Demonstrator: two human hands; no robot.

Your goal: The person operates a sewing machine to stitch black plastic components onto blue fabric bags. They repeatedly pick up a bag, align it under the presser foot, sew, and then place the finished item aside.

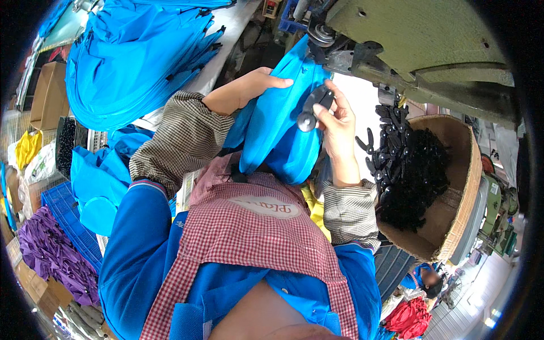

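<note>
In front of my chest a bright blue fabric piece (277, 113) hangs in folds, its upper end close to the metal head of a green machine (419, 45). My left hand (259, 86) pinches its left side, the thumb lying on the cloth and the other fingers hidden behind it. My right hand (339, 119) grips a black plastic piece (317, 105) with a shiny round disc at its lower end. That piece is against the right side of the blue fabric. Whether the two are joined I cannot tell.
To the right, a cardboard box (462, 192) holds many black plastic pieces (413, 170). A large stack of blue fabric (136, 62) lies on the table at upper left. Blue crates (71, 221) and purple fabric (54, 258) are at left. Another person (422, 280) is at lower right.
</note>
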